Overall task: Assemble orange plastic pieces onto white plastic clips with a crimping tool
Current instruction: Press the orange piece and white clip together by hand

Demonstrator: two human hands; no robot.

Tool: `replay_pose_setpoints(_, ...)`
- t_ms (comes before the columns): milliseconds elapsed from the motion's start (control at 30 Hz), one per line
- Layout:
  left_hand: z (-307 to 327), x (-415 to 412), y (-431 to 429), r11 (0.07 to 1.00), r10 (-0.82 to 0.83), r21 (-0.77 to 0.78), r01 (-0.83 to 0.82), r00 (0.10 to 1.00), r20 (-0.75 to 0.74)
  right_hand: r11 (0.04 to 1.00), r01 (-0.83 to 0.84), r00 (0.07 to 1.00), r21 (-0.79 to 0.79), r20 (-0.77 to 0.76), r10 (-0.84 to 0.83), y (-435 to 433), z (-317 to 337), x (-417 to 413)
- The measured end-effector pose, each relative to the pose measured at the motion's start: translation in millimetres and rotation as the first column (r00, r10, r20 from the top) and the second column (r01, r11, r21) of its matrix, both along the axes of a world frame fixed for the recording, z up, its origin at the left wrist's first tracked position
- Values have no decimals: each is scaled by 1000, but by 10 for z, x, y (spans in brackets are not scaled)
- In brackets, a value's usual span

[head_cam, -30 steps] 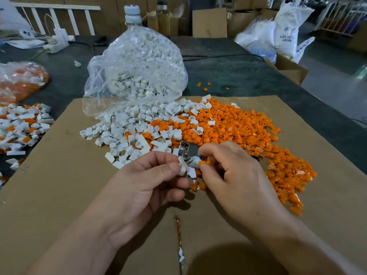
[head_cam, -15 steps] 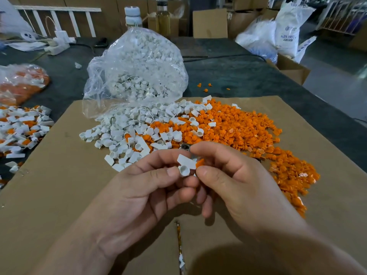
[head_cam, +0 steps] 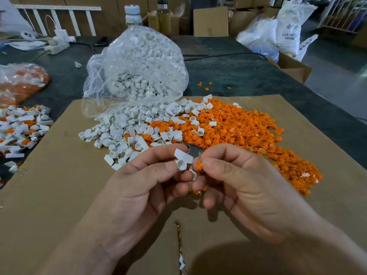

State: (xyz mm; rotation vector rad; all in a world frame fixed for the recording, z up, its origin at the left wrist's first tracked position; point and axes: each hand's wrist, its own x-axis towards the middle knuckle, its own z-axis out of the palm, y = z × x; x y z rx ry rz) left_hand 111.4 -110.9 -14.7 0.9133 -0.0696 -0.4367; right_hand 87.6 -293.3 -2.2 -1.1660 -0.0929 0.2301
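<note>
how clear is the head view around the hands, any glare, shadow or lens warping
Head view: the small white plastic clip pinched by the left hand and the small orange plastic piece in the right hand are fairly sharp; mild sheen on the clear plastic bag; a dark shadow on the brown cardboard sheet at bottom; wide-angle bending toward the edges.

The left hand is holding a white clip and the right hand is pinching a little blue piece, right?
Not quite. The head view shows the right hand pinching a little orange piece, not a blue one. The left hand does hold a white clip.
</note>
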Motion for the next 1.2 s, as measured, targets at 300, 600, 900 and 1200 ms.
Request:
replay_pose_setpoints(300,-8,-32,-28,998,33,46,-36,997,68,999,-10,999,-38,30,11,41,-30,4)
replay_pose_setpoints(600,-17,-37,-39,998,18,60,-24,995,95,775,365,890,-516,439,-127,110,-36,-132)
replay_pose_setpoints(900,-74,-45,-37,995,32,91,-39,997,76,505,551,757,-664,653,32,91,-13,-133)
replay_pose_setpoints(1200,-93,-103,-45,855,147,399,-332,892,428,611,460,831,-644,555,-40,76,-42,-120)
